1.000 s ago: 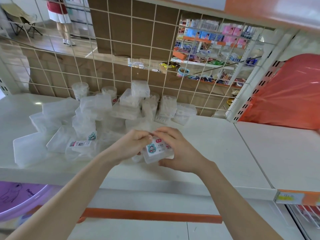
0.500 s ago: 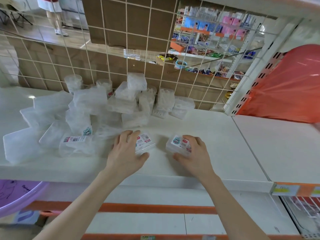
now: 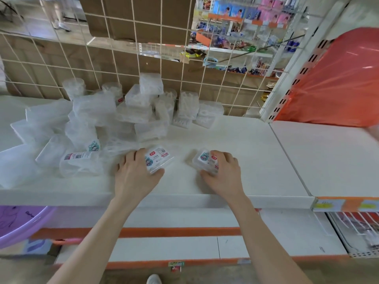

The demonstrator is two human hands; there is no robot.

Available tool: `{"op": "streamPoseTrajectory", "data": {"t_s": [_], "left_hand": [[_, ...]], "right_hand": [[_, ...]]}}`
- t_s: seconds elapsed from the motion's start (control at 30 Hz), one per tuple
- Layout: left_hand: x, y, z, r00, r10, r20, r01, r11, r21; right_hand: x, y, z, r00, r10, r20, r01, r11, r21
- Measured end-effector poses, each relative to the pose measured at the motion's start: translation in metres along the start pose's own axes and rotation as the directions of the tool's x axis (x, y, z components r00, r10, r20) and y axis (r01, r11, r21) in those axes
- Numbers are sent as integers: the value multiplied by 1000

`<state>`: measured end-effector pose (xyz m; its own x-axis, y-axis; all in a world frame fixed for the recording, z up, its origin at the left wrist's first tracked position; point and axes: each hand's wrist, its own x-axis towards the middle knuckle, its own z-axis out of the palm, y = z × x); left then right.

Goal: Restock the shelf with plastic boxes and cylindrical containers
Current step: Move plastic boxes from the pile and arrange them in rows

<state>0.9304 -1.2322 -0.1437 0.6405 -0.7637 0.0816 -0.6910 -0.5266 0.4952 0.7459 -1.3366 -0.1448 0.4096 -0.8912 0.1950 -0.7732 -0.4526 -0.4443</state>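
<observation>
My left hand (image 3: 135,175) grips a small clear plastic box (image 3: 159,160) with a printed label, resting on the white shelf (image 3: 235,144). About a hand's width to its right, my right hand (image 3: 224,174) holds a second labelled clear box (image 3: 203,158) on the shelf. Behind and to the left lies a loose heap of clear plastic boxes (image 3: 131,113). Two clear cylindrical containers (image 3: 73,88) stand at the back against the wire grid. One cylindrical container (image 3: 80,165) lies on its side beside my left hand.
A wire grid (image 3: 160,64) closes the back of the shelf. A red-orange plastic bag (image 3: 336,83) sits on the neighbouring shelf at right. A purple basin (image 3: 18,224) pokes out at lower left. Lower shelves with orange strips run below.
A second ago both hands held one box together. They have parted, each with a box, and set them down side by side on the shelf.
</observation>
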Motion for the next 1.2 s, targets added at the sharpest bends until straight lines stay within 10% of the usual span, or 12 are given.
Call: {"op": "streamPoseTrajectory", "data": {"t_s": [0.4,1.2], "left_hand": [[-45,74,13,993,117,-36,-120,987,-104],[-165,317,143,863,487,137,-449,862,-234]], "right_hand": [[-19,49,-54,997,-72,5,71,994,82],[-136,300,-211,951,248,-183,-213,958,191]]}}
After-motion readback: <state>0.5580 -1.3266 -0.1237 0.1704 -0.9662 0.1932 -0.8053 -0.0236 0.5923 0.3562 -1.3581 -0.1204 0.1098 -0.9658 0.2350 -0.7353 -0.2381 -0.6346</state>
